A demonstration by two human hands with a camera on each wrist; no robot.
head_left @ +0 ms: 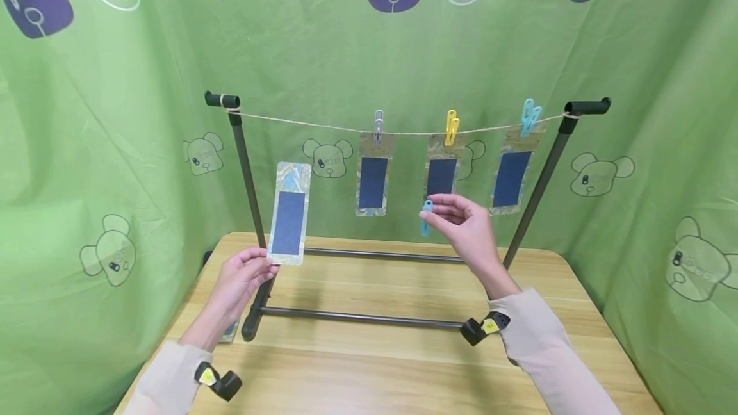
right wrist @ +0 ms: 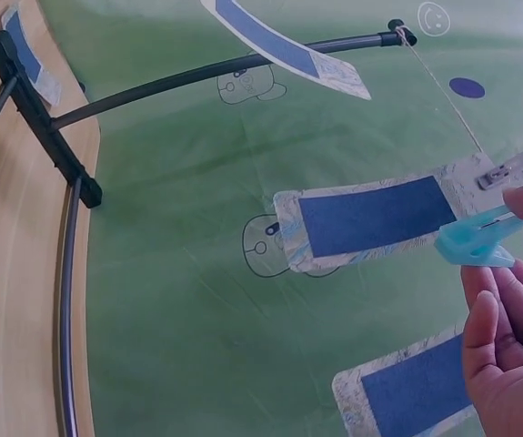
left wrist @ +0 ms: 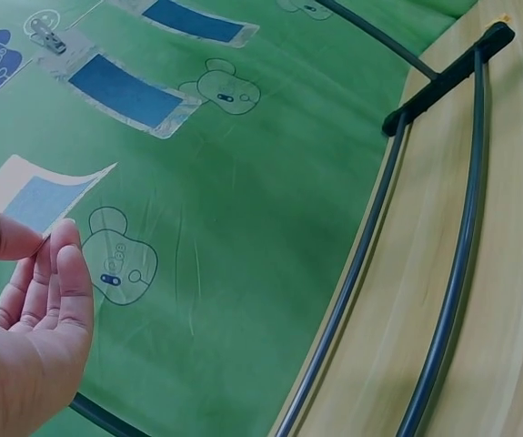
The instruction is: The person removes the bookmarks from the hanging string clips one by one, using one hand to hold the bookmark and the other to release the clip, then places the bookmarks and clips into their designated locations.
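Observation:
My left hand [head_left: 245,280] pinches the lower left corner of a card [head_left: 289,223] with a marbled border and a dark blue panel. It is held upright, left of the hanging cards and below the string [head_left: 311,123]. Between thumb and fingers, my right hand [head_left: 467,226] holds a light blue clothespin [right wrist: 479,238], in front of the middle hanging card [head_left: 441,175]. A grey clothespin [head_left: 378,127] clips the left hanging card [head_left: 373,182], a yellow clothespin [head_left: 451,128] the middle one. At the right, two light blue clothespins [head_left: 530,118] sit on another card [head_left: 512,178].
A black frame with a left post [head_left: 246,165] and a right post [head_left: 539,191] carries the string. Its lower bars [head_left: 363,319] run across the wooden table [head_left: 357,370]. One more card [head_left: 229,332] lies by the left foot. Green cloth [head_left: 323,50] surrounds the table.

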